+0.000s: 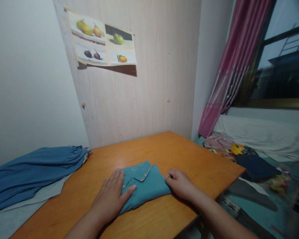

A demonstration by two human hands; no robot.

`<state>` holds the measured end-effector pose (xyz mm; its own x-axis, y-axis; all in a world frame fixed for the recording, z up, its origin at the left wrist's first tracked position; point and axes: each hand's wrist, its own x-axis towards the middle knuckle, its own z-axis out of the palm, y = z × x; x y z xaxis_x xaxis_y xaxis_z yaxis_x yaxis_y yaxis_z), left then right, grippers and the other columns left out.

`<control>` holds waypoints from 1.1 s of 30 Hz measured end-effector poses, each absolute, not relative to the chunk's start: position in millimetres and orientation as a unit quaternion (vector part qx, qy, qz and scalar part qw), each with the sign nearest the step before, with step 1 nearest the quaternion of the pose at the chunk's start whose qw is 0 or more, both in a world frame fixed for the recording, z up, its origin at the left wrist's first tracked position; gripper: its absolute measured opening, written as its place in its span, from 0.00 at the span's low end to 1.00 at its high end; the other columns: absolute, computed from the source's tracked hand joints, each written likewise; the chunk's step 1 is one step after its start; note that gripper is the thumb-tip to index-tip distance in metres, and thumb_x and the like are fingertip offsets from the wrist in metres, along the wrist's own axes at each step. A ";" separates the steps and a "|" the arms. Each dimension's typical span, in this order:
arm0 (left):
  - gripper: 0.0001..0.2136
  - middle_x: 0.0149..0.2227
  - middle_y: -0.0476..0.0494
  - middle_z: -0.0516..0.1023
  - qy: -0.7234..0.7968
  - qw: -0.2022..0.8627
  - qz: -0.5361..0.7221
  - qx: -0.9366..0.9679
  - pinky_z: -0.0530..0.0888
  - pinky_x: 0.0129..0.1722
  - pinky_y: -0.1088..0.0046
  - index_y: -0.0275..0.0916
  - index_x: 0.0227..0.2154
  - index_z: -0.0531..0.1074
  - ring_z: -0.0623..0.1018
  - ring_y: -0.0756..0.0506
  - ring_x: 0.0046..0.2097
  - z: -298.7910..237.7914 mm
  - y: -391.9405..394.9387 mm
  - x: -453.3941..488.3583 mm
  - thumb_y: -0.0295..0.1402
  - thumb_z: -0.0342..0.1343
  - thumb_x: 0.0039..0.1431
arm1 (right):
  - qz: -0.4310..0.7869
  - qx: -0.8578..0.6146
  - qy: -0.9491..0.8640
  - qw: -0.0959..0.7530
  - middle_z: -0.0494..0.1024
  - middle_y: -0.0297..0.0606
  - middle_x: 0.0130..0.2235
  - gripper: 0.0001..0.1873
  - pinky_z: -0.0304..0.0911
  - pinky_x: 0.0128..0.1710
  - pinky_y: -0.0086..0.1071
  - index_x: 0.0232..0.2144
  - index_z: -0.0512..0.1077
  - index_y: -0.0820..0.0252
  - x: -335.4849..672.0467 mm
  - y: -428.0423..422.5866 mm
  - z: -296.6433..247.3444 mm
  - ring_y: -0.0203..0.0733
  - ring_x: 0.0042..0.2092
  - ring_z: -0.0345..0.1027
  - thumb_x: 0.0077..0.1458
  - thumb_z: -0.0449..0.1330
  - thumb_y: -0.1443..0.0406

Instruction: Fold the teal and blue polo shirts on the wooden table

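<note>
A folded teal shirt (153, 186) lies on the wooden table (139, 149), its collar and buttoned placket facing up. Across the shirt's left side, my left hand (112, 191) rests flat with fingers stretched out and the thumb apart, near the buttons. My right hand (178, 182) is closed at the shirt's right edge, its curled fingers touching the fabric there. The fingertips of that hand are partly hidden.
Blue cloth (40, 172) and a paler grey cloth (49, 192) lie at the table's left. Beyond the right edge are a pink curtain (226, 66), a pink cloth (218, 142) and a dark blue folded item (256, 166). A fruit poster (107, 43) hangs behind.
</note>
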<state>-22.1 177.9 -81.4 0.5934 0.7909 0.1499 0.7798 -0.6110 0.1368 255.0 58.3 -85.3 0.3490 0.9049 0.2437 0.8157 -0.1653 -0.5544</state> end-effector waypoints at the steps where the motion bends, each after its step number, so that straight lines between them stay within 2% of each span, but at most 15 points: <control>1: 0.45 0.70 0.31 0.49 0.441 0.029 0.095 0.892 0.51 0.68 0.51 0.29 0.67 0.55 0.49 0.35 0.71 -80.7 177.5 -21.9 0.63 0.39 0.59 | 0.077 -0.757 -0.566 0.315 0.73 0.34 0.26 0.10 0.50 0.30 0.30 0.20 0.67 0.58 256.4 58.6 -85.8 0.38 0.30 0.63 0.52 0.55 0.66; 5: 0.46 0.70 0.31 0.48 0.443 0.030 0.088 0.892 0.51 0.69 0.52 0.29 0.68 0.55 0.49 0.35 0.71 -78.3 176.1 -20.8 0.64 0.38 0.59 | 0.109 -0.736 -0.576 0.340 0.69 0.33 0.22 0.14 0.48 0.27 0.30 0.17 0.64 0.58 262.3 63.1 -85.2 0.36 0.27 0.61 0.54 0.53 0.65; 9: 0.46 0.70 0.31 0.47 0.442 0.030 0.085 0.893 0.50 0.69 0.51 0.28 0.68 0.54 0.48 0.35 0.71 -78.2 176.0 -20.5 0.64 0.37 0.59 | 0.117 -0.738 -0.557 0.362 0.70 0.33 0.22 0.17 0.47 0.25 0.31 0.19 0.66 0.57 261.1 73.5 -81.5 0.37 0.26 0.61 0.59 0.51 0.61; 12: 0.46 0.70 0.31 0.47 0.440 0.031 0.085 0.893 0.50 0.69 0.51 0.28 0.68 0.54 0.48 0.35 0.71 -78.1 175.8 -20.7 0.64 0.37 0.59 | 0.088 -0.759 -0.558 0.323 0.73 0.35 0.24 0.17 0.47 0.26 0.31 0.21 0.68 0.57 255.3 79.6 -78.1 0.38 0.28 0.63 0.59 0.54 0.58; 16: 0.47 0.70 0.31 0.47 0.442 0.034 0.085 0.892 0.50 0.69 0.52 0.28 0.68 0.54 0.47 0.35 0.71 -76.9 174.4 -20.5 0.64 0.37 0.59 | 0.042 -0.793 -0.544 0.270 0.78 0.39 0.30 0.12 0.49 0.28 0.32 0.25 0.72 0.57 251.1 83.4 -70.8 0.41 0.32 0.67 0.58 0.55 0.60; 19: 0.46 0.70 0.31 0.48 0.442 0.039 0.088 0.892 0.50 0.69 0.51 0.29 0.68 0.54 0.47 0.34 0.71 -76.4 173.4 -19.9 0.64 0.38 0.59 | 0.018 -0.783 -0.544 0.301 0.80 0.43 0.34 0.19 0.57 0.33 0.33 0.30 0.75 0.57 247.1 87.9 -60.7 0.44 0.36 0.71 0.64 0.49 0.57; 21: 0.46 0.70 0.31 0.48 0.443 0.041 0.088 0.891 0.50 0.69 0.51 0.29 0.68 0.54 0.48 0.34 0.71 -76.6 173.0 -19.6 0.64 0.38 0.59 | 0.006 -0.749 -0.575 0.329 0.81 0.47 0.43 0.24 0.62 0.44 0.35 0.39 0.78 0.59 238.9 92.0 -53.4 0.47 0.46 0.73 0.67 0.45 0.54; 23: 0.46 0.70 0.31 0.47 0.443 0.040 0.088 0.891 0.50 0.68 0.50 0.29 0.68 0.53 0.47 0.34 0.71 -77.5 172.7 -19.7 0.64 0.37 0.59 | 0.009 -0.713 -0.614 0.339 0.74 0.51 0.57 0.30 0.57 0.57 0.38 0.54 0.73 0.64 226.1 95.7 -48.7 0.50 0.59 0.65 0.68 0.42 0.51; 25: 0.46 0.70 0.31 0.47 0.440 0.038 0.091 0.892 0.50 0.68 0.50 0.29 0.68 0.53 0.47 0.34 0.71 -78.8 172.6 -20.1 0.64 0.37 0.60 | 0.030 -0.681 -0.657 0.321 0.60 0.51 0.67 0.37 0.47 0.66 0.41 0.64 0.62 0.68 212.0 98.2 -48.8 0.51 0.69 0.49 0.67 0.40 0.47; 26: 0.46 0.70 0.31 0.47 0.438 0.037 0.093 0.893 0.50 0.68 0.50 0.29 0.68 0.53 0.47 0.34 0.71 -79.6 172.6 -20.5 0.64 0.36 0.60 | 0.047 -0.670 -0.676 0.302 0.54 0.50 0.69 0.40 0.43 0.68 0.42 0.67 0.57 0.69 206.0 98.7 -50.7 0.51 0.71 0.42 0.67 0.39 0.45; 28: 0.45 0.70 0.31 0.47 0.436 0.036 0.094 0.894 0.50 0.68 0.50 0.29 0.68 0.53 0.47 0.34 0.71 -81.2 172.5 -21.2 0.64 0.36 0.60 | 0.087 -0.662 -0.699 0.256 0.47 0.49 0.71 0.45 0.37 0.69 0.43 0.69 0.52 0.69 198.1 98.8 -57.0 0.52 0.72 0.35 0.64 0.40 0.41; 33: 0.45 0.70 0.31 0.47 0.443 0.037 0.100 0.890 0.50 0.68 0.50 0.30 0.68 0.53 0.47 0.33 0.71 -83.6 172.2 -21.3 0.63 0.37 0.60 | 0.135 -0.677 -0.702 0.173 0.40 0.51 0.72 0.51 0.31 0.70 0.46 0.70 0.48 0.70 199.2 98.3 -71.2 0.54 0.72 0.31 0.61 0.38 0.36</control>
